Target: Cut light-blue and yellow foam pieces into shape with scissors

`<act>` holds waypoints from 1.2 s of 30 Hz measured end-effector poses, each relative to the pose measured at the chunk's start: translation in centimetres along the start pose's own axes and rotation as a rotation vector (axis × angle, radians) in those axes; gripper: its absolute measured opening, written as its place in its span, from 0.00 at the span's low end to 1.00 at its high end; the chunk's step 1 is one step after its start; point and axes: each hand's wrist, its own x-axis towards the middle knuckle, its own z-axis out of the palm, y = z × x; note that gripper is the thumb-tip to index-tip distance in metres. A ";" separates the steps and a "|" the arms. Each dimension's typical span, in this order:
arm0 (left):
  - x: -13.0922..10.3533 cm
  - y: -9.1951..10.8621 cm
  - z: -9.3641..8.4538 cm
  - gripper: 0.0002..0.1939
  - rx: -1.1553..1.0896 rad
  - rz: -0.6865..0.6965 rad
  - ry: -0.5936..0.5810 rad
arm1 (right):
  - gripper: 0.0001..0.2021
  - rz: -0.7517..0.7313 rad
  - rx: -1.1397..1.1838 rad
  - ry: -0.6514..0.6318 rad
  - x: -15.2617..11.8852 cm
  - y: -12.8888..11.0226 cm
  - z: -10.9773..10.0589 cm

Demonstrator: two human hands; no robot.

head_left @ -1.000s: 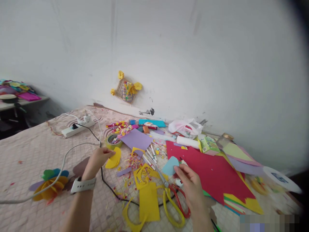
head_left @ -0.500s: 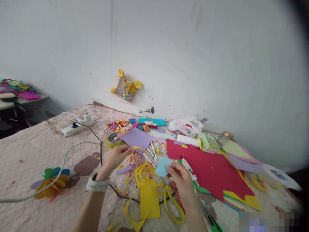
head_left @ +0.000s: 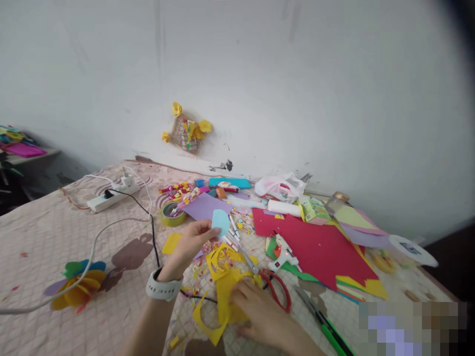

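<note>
A light blue petal-shaped cutout [head_left: 220,222] is pinched between the thumb and fingers of my left hand [head_left: 191,242], above the white marker pens [head_left: 232,237]. Lower down, my right hand [head_left: 260,306] has its fingers curled on a yellow sheet [head_left: 224,291], with the thumb partly hidden. Curved yellow offcuts [head_left: 208,319] lie around that sheet. Red-handled scissors [head_left: 284,291] rest just beyond my right hand, blades toward the pens. A rounded yellow piece [head_left: 171,243] shows beside my left wrist.
A white glue gun [head_left: 284,254] lies by a big red sheet [head_left: 315,252]. A green utility knife [head_left: 330,331] is at the front right. On the left are a colourful flower [head_left: 79,287], a power strip [head_left: 115,195] and trailing cables. Tape [head_left: 172,215] sits behind.
The light blue cutout has passed from my right hand to my left. My right hand has moved down and left onto the yellow sheet. The view has shifted slightly.
</note>
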 end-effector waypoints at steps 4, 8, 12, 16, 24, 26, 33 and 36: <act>-0.5 0.8 0.0 0.11 -0.054 0.004 0.004 | 0.14 0.017 -0.133 -0.085 -0.2 0.7 0.8; -0.7 0.9 0.2 0.09 -0.087 -0.011 -0.019 | 0.08 0.001 -0.154 -0.089 0.2 0.7 0.1; -0.7 0.9 0.3 0.09 -0.092 -0.017 -0.039 | 0.10 -0.001 -0.133 -0.016 0.2 0.4 -0.9; -0.7 1.0 0.5 0.11 -0.050 -0.026 -0.058 | 0.07 0.028 -0.072 0.069 0.3 0.3 -1.2; -0.2 0.0 0.7 0.13 0.004 -0.024 -0.130 | 0.05 0.138 0.061 0.129 0.5 0.9 -1.3; -0.1 -0.1 0.8 0.13 0.017 -0.021 -0.141 | 0.06 0.108 0.101 0.090 0.4 0.7 -1.2; -0.2 0.2 1.2 0.13 0.087 -0.032 -0.172 | 0.08 0.107 0.208 0.109 0.0 0.6 -0.4; -0.2 0.2 1.5 0.14 0.145 -0.033 -0.200 | 0.10 0.137 0.293 0.124 0.3 1.1 0.2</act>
